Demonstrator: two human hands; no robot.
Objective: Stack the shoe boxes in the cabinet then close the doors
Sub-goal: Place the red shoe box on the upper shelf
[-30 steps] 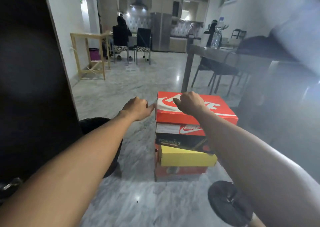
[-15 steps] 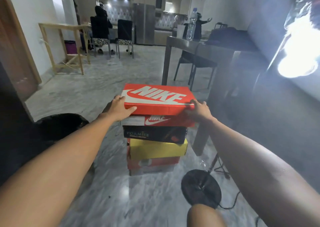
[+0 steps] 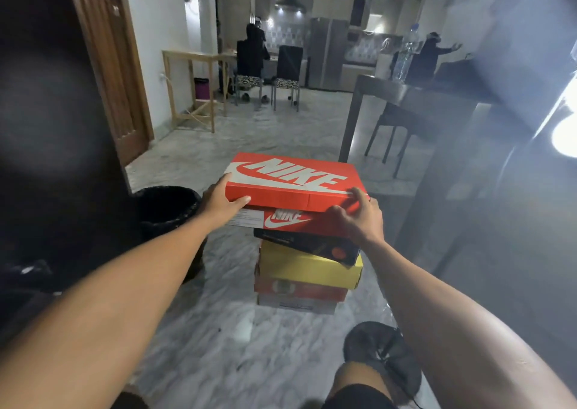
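A stack of shoe boxes stands on the marble floor in front of me. The top one is an orange Nike box [image 3: 292, 182]. My left hand [image 3: 220, 202] grips its left end, thumb along the front edge. My right hand [image 3: 359, 216] grips its right front corner. The orange box looks lifted and tilted a little off the black box [image 3: 312, 246] under it. Below lie a yellow box [image 3: 309, 269], another orange box [image 3: 299, 290] and a pale box at the bottom. The dark cabinet side [image 3: 46, 127] fills the left of the view.
A black bin [image 3: 165, 208] stands left of the stack. A dark table [image 3: 415, 96] with a water bottle and chairs is to the right. A black round lamp base [image 3: 384, 352] sits near my knee. People sit and stand far back by a wooden frame table.
Both hands went from reaching toward the top orange box to gripping its two ends. The box now sits raised and skewed on the stack, and the view shifted right then left.
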